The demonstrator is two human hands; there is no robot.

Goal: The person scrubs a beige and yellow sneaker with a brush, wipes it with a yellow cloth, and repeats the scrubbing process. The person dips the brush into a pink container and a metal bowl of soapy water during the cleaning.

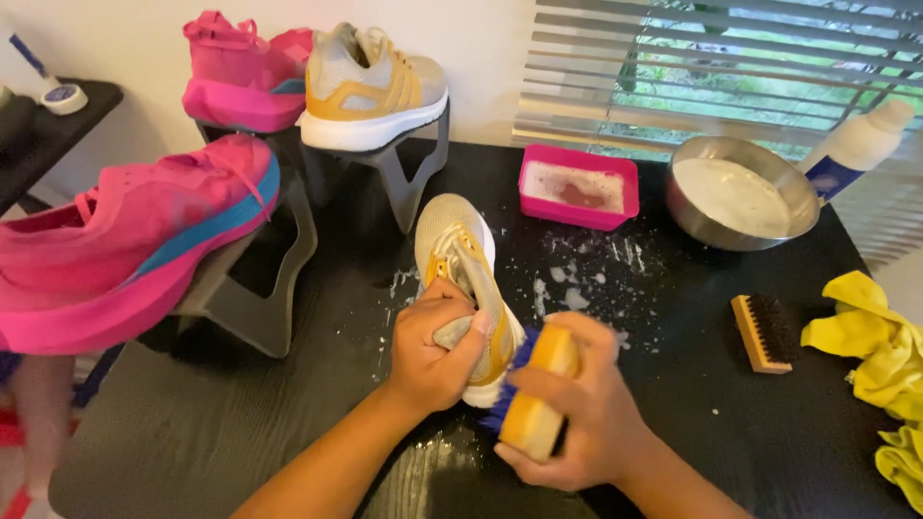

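My left hand (433, 351) squeezes the back of a grey and yellow shoe (468, 279) lying on the black table (750, 432). My right hand (577, 413) wraps tight around a yellow brush (538, 394), its blue bristles pressed on the shoe's side. Past my hands sit a pink tub (578, 187) and a metal bowl (740, 192). Right of my brush hand lies a wooden brush (764, 332).

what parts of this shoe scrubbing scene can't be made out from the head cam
- Heel of the grey and yellow shoe: covered by the left hand.
- Brush bristles: mostly hidden behind the right hand.
- Yellow cloth: cut off by the right edge.
- Big pink shoe: cut off at the left edge.
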